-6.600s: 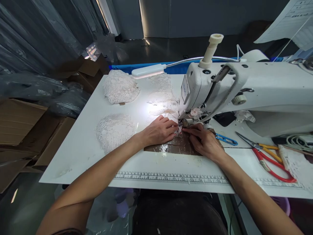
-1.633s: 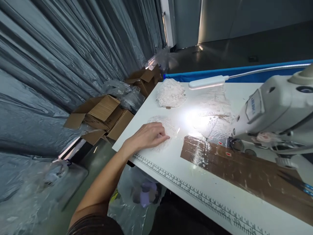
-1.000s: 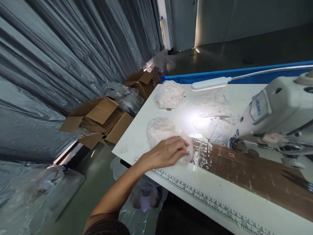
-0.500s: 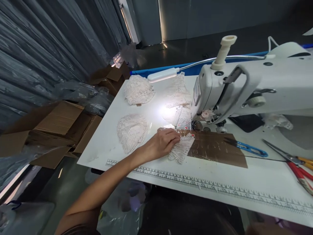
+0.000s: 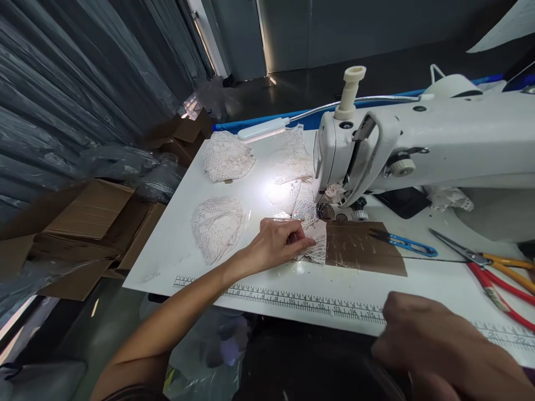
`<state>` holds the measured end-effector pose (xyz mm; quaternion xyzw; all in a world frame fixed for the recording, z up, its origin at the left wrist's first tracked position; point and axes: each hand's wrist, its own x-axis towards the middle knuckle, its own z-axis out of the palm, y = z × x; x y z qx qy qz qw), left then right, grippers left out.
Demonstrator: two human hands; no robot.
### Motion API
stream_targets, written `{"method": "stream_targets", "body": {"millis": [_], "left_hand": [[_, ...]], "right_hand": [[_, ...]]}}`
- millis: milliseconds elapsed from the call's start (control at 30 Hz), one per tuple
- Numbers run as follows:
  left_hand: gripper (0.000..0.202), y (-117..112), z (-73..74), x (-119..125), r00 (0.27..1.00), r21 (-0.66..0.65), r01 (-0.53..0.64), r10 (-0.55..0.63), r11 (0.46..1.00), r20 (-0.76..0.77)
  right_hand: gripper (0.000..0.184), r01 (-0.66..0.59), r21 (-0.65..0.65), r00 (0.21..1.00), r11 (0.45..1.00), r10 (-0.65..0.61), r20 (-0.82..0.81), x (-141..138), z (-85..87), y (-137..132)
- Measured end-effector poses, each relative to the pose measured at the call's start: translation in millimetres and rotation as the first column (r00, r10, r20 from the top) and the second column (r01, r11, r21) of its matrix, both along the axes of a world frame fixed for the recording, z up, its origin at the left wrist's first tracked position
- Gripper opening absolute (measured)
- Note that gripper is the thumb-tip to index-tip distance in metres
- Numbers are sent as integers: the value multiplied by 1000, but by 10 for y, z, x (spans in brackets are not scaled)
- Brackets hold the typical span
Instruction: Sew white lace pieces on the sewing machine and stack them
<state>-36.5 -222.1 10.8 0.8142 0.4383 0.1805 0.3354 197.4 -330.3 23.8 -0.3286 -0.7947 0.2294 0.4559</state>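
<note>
My left hand is on the sewing table, thumb and fingers pinched on a small white lace piece. This lace lies just in front of the sewing machine's needle area, partly over a brown sheet. Behind the hand, more white lace reaches up to the presser foot under bright lamp light. My right hand is over the table's front edge at lower right, apart from the lace. Motion smears it and its fingers cannot be made out.
The white sewing machine fills the right side. Blue thread snips and red-handled scissors lie before it. Two lace piles sit at left, under a lamp further back. A printed ruler runs along the front; cardboard boxes stand left.
My right hand has come into view at lower right. The lace under my left hand has shifted and turned, now lying closer to the needle. The whole view has swung slightly right.
</note>
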Motion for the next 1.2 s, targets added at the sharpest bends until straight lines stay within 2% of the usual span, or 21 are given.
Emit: {"method": "stream_targets", "body": {"millis": [67, 133, 200, 233, 300, 333, 400, 500, 667, 767, 867, 967, 1033, 1133, 1200], "left_hand": [[25, -36, 7, 54, 995, -159, 39, -23, 987, 97], [22, -48, 43, 82, 971, -330, 174, -105, 928, 216], [18, -3, 106, 70, 951, -385, 262, -169, 885, 259], [16, 42, 140, 48, 958, -353, 244, -167, 903, 233], [15, 155, 189, -13, 992, -188, 86, -66, 978, 112], [17, 208, 198, -44, 999, -88, -3, 8, 996, 48], [20, 282, 176, -88, 992, 64, -113, 115, 992, -41], [21, 281, 61, -86, 987, 135, -92, 109, 987, -120], [26, 179, -139, -34, 973, 205, 36, 13, 978, -232], [18, 173, -175, -37, 983, 195, 1, 35, 981, -181], [14, 196, -163, -42, 995, 158, -52, 65, 986, -77], [14, 202, -112, -27, 996, 158, -84, 86, 984, -1], [14, 166, -46, 1, 998, 174, -64, 60, 983, 30], [13, 22, 118, 74, 991, 92, 107, -114, 990, 75], [12, -111, 255, 126, 945, -30, 302, -295, 953, 141]], "right_hand": [[22, 45, -22, 998, 999, -44, 37, -78, -48, 183], [28, 71, -51, 988, 996, -63, 142, -151, -119, 394], [33, 129, -43, 958, 991, -113, 264, -195, -196, 583], [34, 147, -31, 939, 989, -130, 318, -206, -230, 655], [30, 165, 3, 911, 986, -153, 382, -219, -280, 740], [28, 165, 15, 906, 986, -157, 394, -227, -296, 756], [29, 148, 28, 902, 989, -147, 406, -254, -317, 755], [40, 91, 49, 879, 995, -104, 465, -306, -351, 726], [17, 68, 58, 806, 996, -90, 585, -202, -438, 684], [13, 100, 3, 842, 995, -86, 533, 11, -448, 648], [18, 114, -62, 896, 992, -76, 437, 205, -409, 623], [20, 154, -105, 929, 982, -108, 353, 282, -356, 631], [20, 171, -140, 944, 975, -122, 306, 262, -321, 660], [22, 155, -245, 971, 957, -102, 217, 151, -253, 733], [29, 100, -348, 990, 932, -60, 124, 39, -197, 785]]}}
